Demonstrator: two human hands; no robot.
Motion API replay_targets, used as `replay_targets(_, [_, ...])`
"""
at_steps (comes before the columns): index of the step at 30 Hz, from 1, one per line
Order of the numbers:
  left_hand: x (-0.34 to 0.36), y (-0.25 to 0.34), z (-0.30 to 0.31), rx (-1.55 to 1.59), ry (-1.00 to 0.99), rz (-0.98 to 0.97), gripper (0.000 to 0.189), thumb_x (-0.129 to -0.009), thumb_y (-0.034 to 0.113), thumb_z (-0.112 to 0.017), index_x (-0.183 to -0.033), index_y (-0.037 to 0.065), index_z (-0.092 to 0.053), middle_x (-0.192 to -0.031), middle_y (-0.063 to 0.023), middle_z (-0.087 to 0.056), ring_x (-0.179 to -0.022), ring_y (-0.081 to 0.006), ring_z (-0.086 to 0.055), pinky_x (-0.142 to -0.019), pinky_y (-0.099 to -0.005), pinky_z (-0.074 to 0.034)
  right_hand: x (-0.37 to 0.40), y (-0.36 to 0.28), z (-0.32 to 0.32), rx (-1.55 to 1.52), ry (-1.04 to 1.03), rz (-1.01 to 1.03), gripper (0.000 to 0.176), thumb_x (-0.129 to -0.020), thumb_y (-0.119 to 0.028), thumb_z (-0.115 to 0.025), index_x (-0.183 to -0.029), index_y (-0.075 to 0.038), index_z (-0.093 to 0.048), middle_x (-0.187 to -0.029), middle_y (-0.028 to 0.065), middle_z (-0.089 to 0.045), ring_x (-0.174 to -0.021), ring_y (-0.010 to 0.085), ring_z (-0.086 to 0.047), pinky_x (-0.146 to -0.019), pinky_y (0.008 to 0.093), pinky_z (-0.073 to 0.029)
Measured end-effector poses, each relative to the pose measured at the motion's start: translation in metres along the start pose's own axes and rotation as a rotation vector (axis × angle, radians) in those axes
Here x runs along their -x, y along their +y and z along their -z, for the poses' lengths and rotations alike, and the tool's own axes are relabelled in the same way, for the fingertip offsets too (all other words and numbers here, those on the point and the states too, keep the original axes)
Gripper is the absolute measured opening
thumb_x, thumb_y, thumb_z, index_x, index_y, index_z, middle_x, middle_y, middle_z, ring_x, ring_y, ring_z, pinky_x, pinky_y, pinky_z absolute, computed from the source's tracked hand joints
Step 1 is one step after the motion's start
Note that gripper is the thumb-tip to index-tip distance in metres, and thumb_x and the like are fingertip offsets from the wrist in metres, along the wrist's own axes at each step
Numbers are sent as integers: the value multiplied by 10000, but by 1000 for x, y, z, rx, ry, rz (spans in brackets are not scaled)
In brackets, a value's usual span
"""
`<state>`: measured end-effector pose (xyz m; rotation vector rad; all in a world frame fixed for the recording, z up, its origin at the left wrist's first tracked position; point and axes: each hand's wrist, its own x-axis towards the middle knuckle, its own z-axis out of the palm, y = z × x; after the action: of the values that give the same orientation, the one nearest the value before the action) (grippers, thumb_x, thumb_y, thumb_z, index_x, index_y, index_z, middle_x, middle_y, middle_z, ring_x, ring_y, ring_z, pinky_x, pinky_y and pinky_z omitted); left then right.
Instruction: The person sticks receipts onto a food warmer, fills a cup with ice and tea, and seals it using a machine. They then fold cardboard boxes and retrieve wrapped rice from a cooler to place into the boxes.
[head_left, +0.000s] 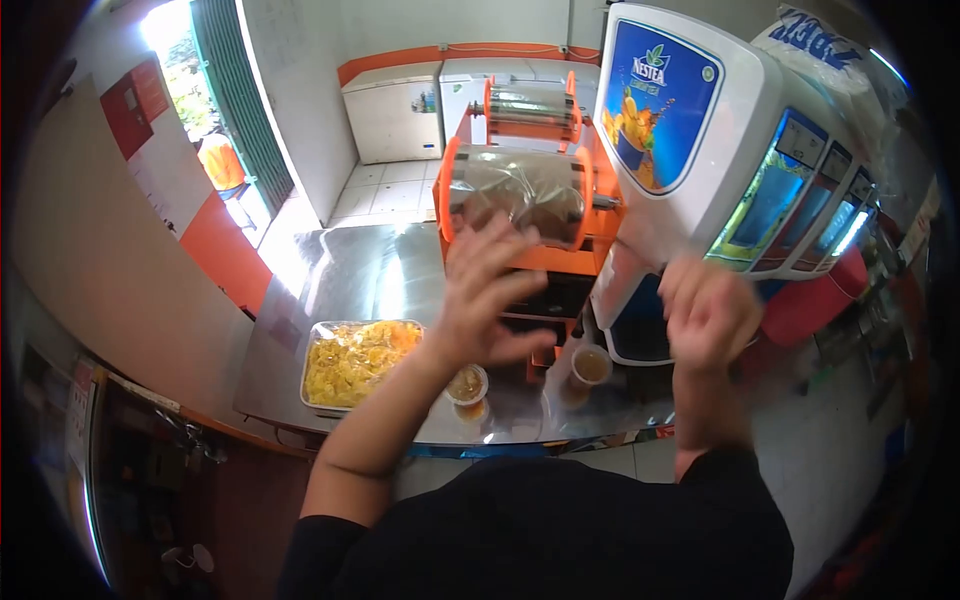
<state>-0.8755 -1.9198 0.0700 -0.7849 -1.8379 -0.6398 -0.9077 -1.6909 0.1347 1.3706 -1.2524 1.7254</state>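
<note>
My left hand [490,290], fingers spread, reaches in front of the lower roll of clear plastic film [520,185] on an orange cup sealing machine [447,200]. Its fingertips overlap the film's lower edge in this view. Blurred by motion, my right hand [710,310] is raised with curled fingers in front of the white drink dispenser [735,75]; I cannot tell what it holds, if anything. Below my left hand a plastic cup [467,384] with brownish contents stands on the steel table [350,270]. Another cup [590,366] with brown liquid is further right.
A tray of yellow food [355,365] under clear wrap lies on the table's left. Chest freezers [395,115] line the back wall. Beyond the open doorway is a person in orange [222,163]. A red container [820,298] is at the right.
</note>
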Motion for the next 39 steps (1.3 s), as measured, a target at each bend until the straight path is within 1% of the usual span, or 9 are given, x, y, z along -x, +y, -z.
replay_targets(4, [90,21,-37,457,-154,413,200,-794,186,-685,-919,47,-614,-883,-82,-622,-836,-237,-600,-757,-329,-440,-151,103,18,316,378,-209,388,-973,-231,-409,-635,-46,-448,-551,34,-461,-491,167,-458,-508,317,-377])
replay_targets(6, [148,26,-75,966,-125,1338,233,-934,251,-550,-1010,37,-604,-970,-79,-624,-849,-177,-575,-793,-330,-448,-210,233,55,688,360,-44,471,-914,-325,-501,-1260,-6,-496,-1256,315,-469,-1227,415,-417,-1018,456,-339])
replay_targets(8, [161,26,-90,1431,218,1954,339,-952,303,-515,-1183,55,-507,-1108,-133,-575,-957,-218,-566,-863,-365,-443,-236,328,73,976,223,-108,515,-916,-319,-499,-1307,12,-447,-1334,320,-396,-1299,444,-316,-1071,484,-274])
replay_targets(17, [200,-18,-119,1288,569,1725,481,-949,275,-527,-1354,97,-337,-1351,-92,-441,-1250,-272,-422,-1066,-438,-298,-122,165,19,819,53,185,537,-875,-265,-582,-1360,-99,-421,-1412,207,-314,-1274,338,-362,-1040,426,-317])
replay_targets(22, [202,40,-77,1289,527,1902,451,-941,225,-547,-1281,56,-303,-1269,-87,-451,-1194,-277,-453,-1071,-443,-323,55,52,38,369,-244,-106,160,-880,-65,-471,-943,5,-599,-815,119,-599,-761,222,-579,-798,329,-457])
replay_targets(25, [230,64,-60,1352,427,1929,419,-941,206,-547,-1266,23,-355,-1298,-121,-444,-1217,-291,-447,-1070,-450,-334,166,68,49,-97,-5,-1098,233,-936,-231,-520,-904,-21,-615,-716,43,-591,-698,118,-555,-641,222,-432])
replay_targets(30, [227,90,-43,1245,297,2044,398,-935,224,-559,-1181,-51,-409,-1183,-178,-519,-1195,-308,-489,-1049,-435,-375,260,90,31,-210,131,-1713,250,-928,-272,-558,-967,-27,-588,-787,20,-577,-674,93,-534,-586,226,-430])
replay_targets(34, [240,90,-39,1082,60,2006,553,-883,269,-640,-1246,-56,-380,-1165,-171,-521,-1162,-273,-500,-980,-379,-406,284,111,6,164,-48,-1135,306,-842,-282,-674,-996,-39,-571,-861,50,-545,-737,159,-537,-650,292,-441])
replay_targets(39, [202,46,-29,-155,11,1156,742,-703,280,-789,-1278,-14,-424,-1177,-191,-456,-1136,-304,-424,-963,-396,-349,222,102,-8,607,-464,-669,417,-610,-265,-840,-910,-90,-610,-961,97,-485,-946,285,-461,-823,370,-388])
